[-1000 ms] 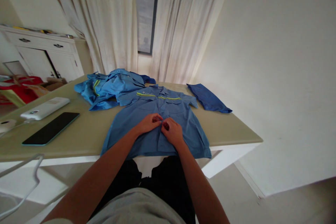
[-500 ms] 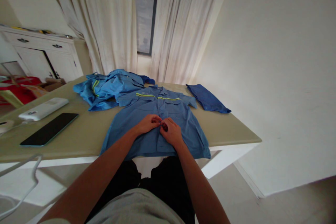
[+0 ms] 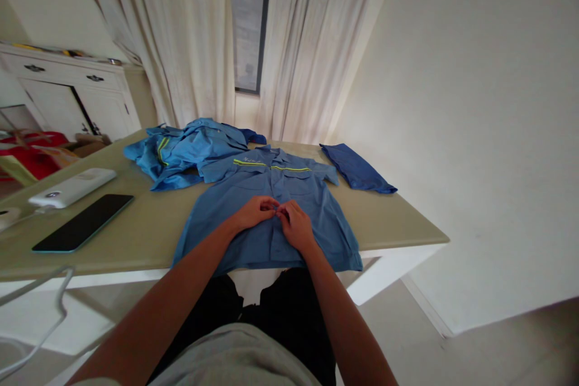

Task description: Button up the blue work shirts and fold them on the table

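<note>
A blue short-sleeved work shirt lies front side up, its collar away from me and its hem over the table's front edge. A yellow stripe crosses its chest above two pockets. At the middle of the front placket, my left hand pinches the shirt's cloth between thumb and fingers. My right hand meets it there, fingertips closed on the same placket. Any button between the fingertips is too small to make out.
The table also bears a crumpled lighter-blue garment, a folded dark blue cloth, a black phone and a white device with a cable. A white cabinet stands back left; a wall rises at the right.
My right hand's fingers have shifted slightly and closed nearer together at the placket. The shirt and my left hand stay nearly in place; the view has moved a little.
</note>
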The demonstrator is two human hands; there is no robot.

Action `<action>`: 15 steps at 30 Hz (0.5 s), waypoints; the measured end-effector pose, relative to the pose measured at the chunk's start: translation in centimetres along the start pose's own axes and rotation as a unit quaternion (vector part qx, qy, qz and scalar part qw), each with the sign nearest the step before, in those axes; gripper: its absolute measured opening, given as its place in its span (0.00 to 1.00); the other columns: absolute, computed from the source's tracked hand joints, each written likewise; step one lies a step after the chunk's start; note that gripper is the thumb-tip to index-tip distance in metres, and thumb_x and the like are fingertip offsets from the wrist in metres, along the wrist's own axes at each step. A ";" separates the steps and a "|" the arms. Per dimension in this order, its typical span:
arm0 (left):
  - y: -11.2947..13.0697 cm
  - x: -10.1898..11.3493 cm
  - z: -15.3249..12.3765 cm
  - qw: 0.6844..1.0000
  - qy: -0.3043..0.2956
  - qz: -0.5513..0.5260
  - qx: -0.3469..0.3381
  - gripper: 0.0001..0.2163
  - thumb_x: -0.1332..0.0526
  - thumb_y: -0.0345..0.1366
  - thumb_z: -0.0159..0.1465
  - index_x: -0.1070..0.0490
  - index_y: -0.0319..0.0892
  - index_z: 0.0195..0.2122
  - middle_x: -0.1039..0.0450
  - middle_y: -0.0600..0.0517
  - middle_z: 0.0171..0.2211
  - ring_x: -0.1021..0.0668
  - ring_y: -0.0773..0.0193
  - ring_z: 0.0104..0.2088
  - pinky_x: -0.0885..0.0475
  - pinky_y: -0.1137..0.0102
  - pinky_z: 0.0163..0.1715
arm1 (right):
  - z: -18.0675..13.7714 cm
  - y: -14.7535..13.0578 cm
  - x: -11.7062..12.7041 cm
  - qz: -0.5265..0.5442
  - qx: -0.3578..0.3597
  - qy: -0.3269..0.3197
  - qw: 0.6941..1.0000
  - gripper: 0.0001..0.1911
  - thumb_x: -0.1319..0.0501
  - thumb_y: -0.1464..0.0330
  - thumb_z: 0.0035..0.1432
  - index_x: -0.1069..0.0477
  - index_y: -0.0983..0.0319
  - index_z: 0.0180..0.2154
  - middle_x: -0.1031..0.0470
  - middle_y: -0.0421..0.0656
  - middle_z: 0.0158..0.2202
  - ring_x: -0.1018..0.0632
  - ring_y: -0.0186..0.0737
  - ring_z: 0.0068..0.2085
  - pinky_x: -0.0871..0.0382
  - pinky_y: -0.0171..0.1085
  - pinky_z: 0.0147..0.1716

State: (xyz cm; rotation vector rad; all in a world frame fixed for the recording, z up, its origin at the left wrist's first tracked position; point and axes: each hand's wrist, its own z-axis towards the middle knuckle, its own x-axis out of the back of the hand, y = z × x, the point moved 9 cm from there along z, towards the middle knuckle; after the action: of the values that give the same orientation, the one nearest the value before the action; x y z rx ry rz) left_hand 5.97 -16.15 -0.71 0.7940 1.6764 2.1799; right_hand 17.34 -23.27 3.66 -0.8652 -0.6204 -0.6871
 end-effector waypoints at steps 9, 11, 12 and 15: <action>0.1 0.2 0.3 0.999 0.052 0.010 0.002 0.18 0.30 0.39 0.54 0.24 0.37 0.44 0.21 0.48 0.34 0.21 0.62 0.34 0.27 0.67 0.38 | 0.5 2.0 -0.4 0.068 -0.048 0.022 0.996 0.03 0.42 0.71 0.62 0.29 0.59 0.36 0.25 0.42 0.34 0.26 0.40 0.35 0.33 0.37 0.39; 0.4 0.0 0.2 0.998 0.049 0.027 -0.005 0.18 0.31 0.40 0.55 0.24 0.37 0.45 0.22 0.49 0.34 0.22 0.64 0.32 0.28 0.68 0.36 | 0.5 2.2 -0.3 0.084 -0.050 0.022 0.995 0.03 0.42 0.71 0.62 0.29 0.59 0.36 0.26 0.41 0.34 0.26 0.40 0.35 0.33 0.37 0.39; 0.5 -0.2 0.1 0.998 0.045 0.040 -0.011 0.18 0.31 0.40 0.56 0.24 0.37 0.46 0.22 0.50 0.34 0.23 0.64 0.30 0.29 0.69 0.34 | 0.5 2.2 -0.2 0.085 -0.046 0.024 0.995 0.03 0.42 0.71 0.62 0.29 0.59 0.36 0.26 0.41 0.34 0.26 0.40 0.35 0.33 0.38 0.39; 0.8 -0.4 -0.1 0.996 0.037 0.080 -0.029 0.17 0.33 0.38 0.58 0.24 0.38 0.47 0.22 0.50 0.33 0.25 0.66 0.29 0.31 0.70 0.32 | 0.5 1.6 0.0 0.074 -0.024 0.026 0.997 0.04 0.43 0.71 0.63 0.30 0.59 0.37 0.25 0.42 0.36 0.26 0.41 0.36 0.33 0.38 0.40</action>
State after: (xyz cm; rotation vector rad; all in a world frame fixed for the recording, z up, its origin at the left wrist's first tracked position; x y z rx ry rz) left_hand 6.31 -16.65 -0.08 0.8680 1.6278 2.3813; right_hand 18.47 -22.09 3.17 -0.9256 -0.4904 -0.5912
